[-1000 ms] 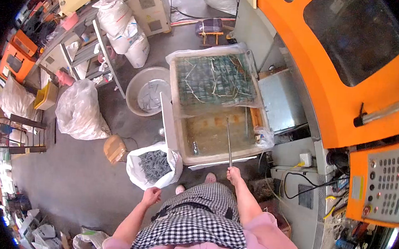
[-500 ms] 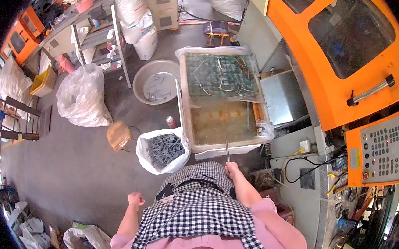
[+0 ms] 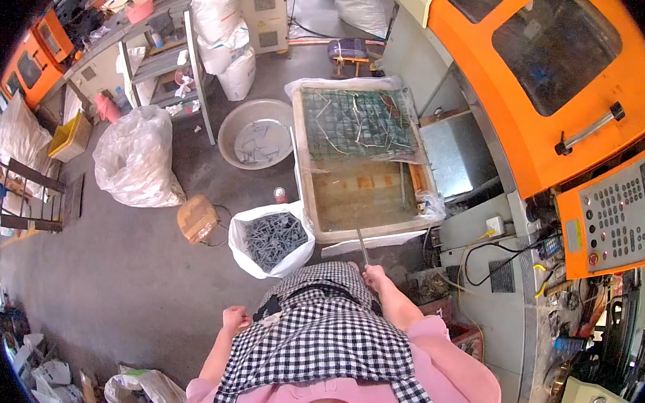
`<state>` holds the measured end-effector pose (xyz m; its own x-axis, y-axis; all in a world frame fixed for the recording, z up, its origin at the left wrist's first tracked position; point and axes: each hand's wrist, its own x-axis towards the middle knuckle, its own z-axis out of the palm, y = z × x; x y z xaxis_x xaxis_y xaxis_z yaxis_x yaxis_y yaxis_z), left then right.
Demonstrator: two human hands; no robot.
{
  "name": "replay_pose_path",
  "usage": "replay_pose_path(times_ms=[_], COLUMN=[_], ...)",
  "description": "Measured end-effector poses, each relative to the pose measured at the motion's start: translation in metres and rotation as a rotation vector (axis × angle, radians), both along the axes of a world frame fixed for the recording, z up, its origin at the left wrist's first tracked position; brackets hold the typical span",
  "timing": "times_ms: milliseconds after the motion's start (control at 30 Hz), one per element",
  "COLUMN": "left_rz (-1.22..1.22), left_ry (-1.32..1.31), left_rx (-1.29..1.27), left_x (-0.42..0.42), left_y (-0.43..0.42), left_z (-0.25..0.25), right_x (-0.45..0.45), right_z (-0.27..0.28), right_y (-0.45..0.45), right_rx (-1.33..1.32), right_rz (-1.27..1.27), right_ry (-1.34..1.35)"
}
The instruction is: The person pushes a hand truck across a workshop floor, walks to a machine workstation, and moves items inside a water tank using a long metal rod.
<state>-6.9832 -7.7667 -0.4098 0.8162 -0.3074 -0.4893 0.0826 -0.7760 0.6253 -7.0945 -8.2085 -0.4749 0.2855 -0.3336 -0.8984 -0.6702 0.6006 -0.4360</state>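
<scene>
My right hand [image 3: 374, 276] is closed round the near end of a thin metal rod [image 3: 363, 247]. The rod points forward over the near edge of a big rectangular tub [image 3: 304, 171] of murky water, and its far tip is lost in the water. Green netting [image 3: 344, 120] with pale thin strips on it covers the tub's far half. Beside my waist my left hand [image 3: 235, 320] is curled into a loose fist, and nothing shows in it. In front of that hand stands a white sack [image 3: 239, 253] full of grey plastic pieces [image 3: 270, 237].
Left of the tub are a round grey basin [image 3: 228, 145] with some grey pieces in it, a small can [image 3: 280, 195] and a brown stool [image 3: 197, 220]. A large plastic bag [image 3: 132, 160] stands farther left. An orange machine [image 3: 497, 94] with a control panel [image 3: 625, 210] rises on my right.
My left hand has shifted right, closer to my waist. The rod in my right hand has tilted slightly and moved a little left. The whole view has turned slightly.
</scene>
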Motion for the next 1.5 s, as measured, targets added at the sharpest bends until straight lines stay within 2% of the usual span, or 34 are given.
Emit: replay_pose_path(times_ms=[33,133,233,333,400,467,500,533,600,633,667,700,733,767,800,833,867,967,1133,1300,1333,1367,1433,1500], left_rz=[0.530,0.576,0.481,-0.193,-0.153,0.090,-0.149,-0.161,-0.175,0.121,0.420,0.420,0.235,0.370,0.514,0.520,0.550,0.562,0.464,0.369,0.377,0.323,0.274,0.237], left_ry=[0.362,0.365,0.351,-0.017,0.019,0.251,0.156,0.079,0.008,0.218,0.425,0.428,0.324,0.431,0.528,0.533,0.545,0.583,0.589,0.624,0.630,0.623,0.620,0.625], left_rx=[-0.163,-0.212,-0.130,0.003,0.036,0.230,0.357,0.240,0.126,0.067,0.007,0.014,-0.088,-0.056,-0.021,-0.013,-0.024,-0.023,0.078,0.119,0.132,0.148,0.176,0.172], left_x=[0.003,0.009,0.007,0.003,-0.004,-0.004,0.000,0.000,0.000,0.003,0.006,0.007,0.008,0.011,0.013,0.012,0.012,0.011,0.012,0.019,0.020,0.022,0.023,0.021], left_y=[-0.007,-0.012,-0.001,0.072,0.079,0.049,0.049,0.054,0.044,0.016,-0.006,-0.001,-0.005,-0.014,-0.023,-0.030,-0.034,-0.049,-0.123,-0.211,-0.228,-0.246,-0.269,-0.286], left_z=[0.008,0.014,0.003,-0.125,-0.128,-0.080,-0.079,-0.084,-0.072,-0.034,-0.006,-0.022,-0.020,-0.021,-0.022,-0.023,-0.025,-0.031,-0.014,-0.003,0.000,0.002,0.002,-0.003], right_x=[0.000,0.000,-0.001,0.003,0.000,-0.003,-0.006,-0.012,-0.030,-0.027,-0.023,-0.017,-0.013,-0.014,-0.015,-0.014,-0.014,-0.005,0.018,0.019,0.021,0.019,0.016,0.016], right_z=[-0.001,0.001,0.022,0.056,0.061,0.052,0.044,0.026,-0.013,-0.007,0.007,0.028,0.044,0.036,0.022,0.014,0.006,-0.017,-0.051,-0.117,-0.118,-0.125,-0.135,-0.131], right_y=[0.002,0.010,0.015,0.021,0.022,0.017,0.014,0.003,-0.022,-0.025,-0.027,-0.032,-0.041,-0.053,-0.068,-0.083,-0.097,-0.145,-0.220,-0.276,-0.288,-0.298,-0.312,-0.331], right_rx=[-0.002,-0.038,-0.061,0.022,0.009,0.002,-0.002,0.003,0.356,0.360,0.113,-0.131,-0.176,-0.170,-0.363,-0.554,-0.546,-0.842,-0.824,-0.794,-0.673,-0.660,-0.830,-0.823], right_rz=[-0.004,-0.007,0.022,0.012,0.025,-0.025,-0.071,-0.077,-0.184,-0.188,-0.088,0.014,0.055,0.056,0.175,0.297,0.303,0.395,0.405,0.333,0.363,0.369,0.384,0.392], right_ry=[-0.002,0.021,0.024,0.005,-0.050,-0.048,-0.045,-0.041,-0.400,-0.397,-0.266,-0.132,-0.127,-0.123,-0.050,0.023,0.027,-0.030,-0.013,-0.025,0.023,0.026,-0.092,-0.127])
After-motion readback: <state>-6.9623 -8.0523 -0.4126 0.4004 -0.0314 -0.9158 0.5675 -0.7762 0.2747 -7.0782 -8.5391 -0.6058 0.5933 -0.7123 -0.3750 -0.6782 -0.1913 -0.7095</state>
